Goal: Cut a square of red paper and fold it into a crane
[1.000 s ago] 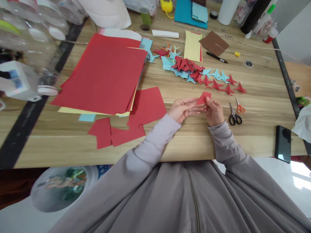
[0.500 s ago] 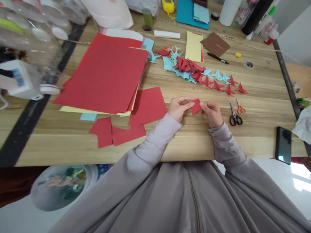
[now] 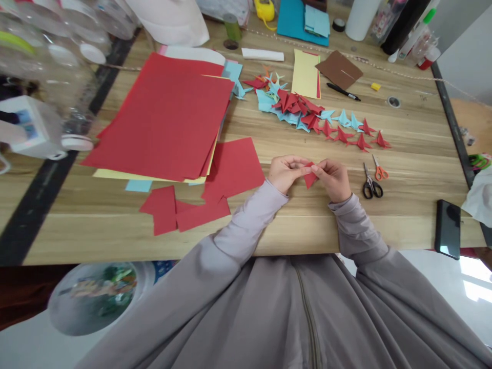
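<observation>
A small folded red paper (image 3: 310,179) is pinched between the fingers of both hands above the wooden table. My left hand (image 3: 285,173) grips its left side, and my right hand (image 3: 332,179) holds its upper right, thumbs close together. Beyond the hands lie folded red cranes (image 3: 295,104) in a heap, with light blue cranes (image 3: 343,118) trailing to the right. Red paper sheets (image 3: 165,113) are stacked to the left, beside a red square (image 3: 236,166) and red scraps (image 3: 164,209).
Black scissors (image 3: 371,187) and orange scissors (image 3: 380,171) lie right of my right hand. A phone (image 3: 448,229) rests at the right front edge. Farther back are a pen (image 3: 343,91), yellow paper (image 3: 304,74) and brown paper (image 3: 339,70). A round bin (image 3: 96,297) stands below the table.
The small red paper has dropped slightly and turned, and less of it shows. My right fingers have moved over its upper part, nearer my left thumb.
</observation>
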### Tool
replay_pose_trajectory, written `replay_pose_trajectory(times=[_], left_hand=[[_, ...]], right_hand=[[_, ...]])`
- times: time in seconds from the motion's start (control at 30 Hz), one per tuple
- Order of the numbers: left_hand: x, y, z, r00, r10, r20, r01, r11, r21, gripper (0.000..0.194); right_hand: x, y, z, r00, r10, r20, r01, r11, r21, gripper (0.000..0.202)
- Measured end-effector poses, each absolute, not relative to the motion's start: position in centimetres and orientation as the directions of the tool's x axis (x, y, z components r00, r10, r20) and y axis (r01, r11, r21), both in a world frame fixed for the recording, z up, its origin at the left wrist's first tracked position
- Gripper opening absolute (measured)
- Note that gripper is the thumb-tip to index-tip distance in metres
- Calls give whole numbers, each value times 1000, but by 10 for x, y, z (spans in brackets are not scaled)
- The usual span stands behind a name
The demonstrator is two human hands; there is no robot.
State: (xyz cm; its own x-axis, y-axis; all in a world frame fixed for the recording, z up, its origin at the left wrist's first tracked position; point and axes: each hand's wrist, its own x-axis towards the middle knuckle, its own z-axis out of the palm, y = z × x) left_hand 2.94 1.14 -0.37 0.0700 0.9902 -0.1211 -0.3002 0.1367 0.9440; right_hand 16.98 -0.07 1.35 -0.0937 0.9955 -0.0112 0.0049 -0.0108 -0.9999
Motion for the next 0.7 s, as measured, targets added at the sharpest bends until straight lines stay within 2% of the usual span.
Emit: replay_pose_trajectory(times=[0.17,0.3,0.47,0.7], left_hand=[[30,11,1,133,964,-231,-436,266,860,35],[30,11,7,116,973,-199,-497,230,836,34],[28,9,9,188,976,-115,-462,191,866,37],[30,8,1,201,975,-100,-422,178,889,35]], right_hand=[[169,1,15,-34,999,-42,-56,-44,-997,37],[173,4,10,40,998,-52,-114,-47,-992,34],[176,6,9,58,984,-169,-232,-152,-961,33],[173,4,6,11,982,-189,-256,-180,-950,31]])
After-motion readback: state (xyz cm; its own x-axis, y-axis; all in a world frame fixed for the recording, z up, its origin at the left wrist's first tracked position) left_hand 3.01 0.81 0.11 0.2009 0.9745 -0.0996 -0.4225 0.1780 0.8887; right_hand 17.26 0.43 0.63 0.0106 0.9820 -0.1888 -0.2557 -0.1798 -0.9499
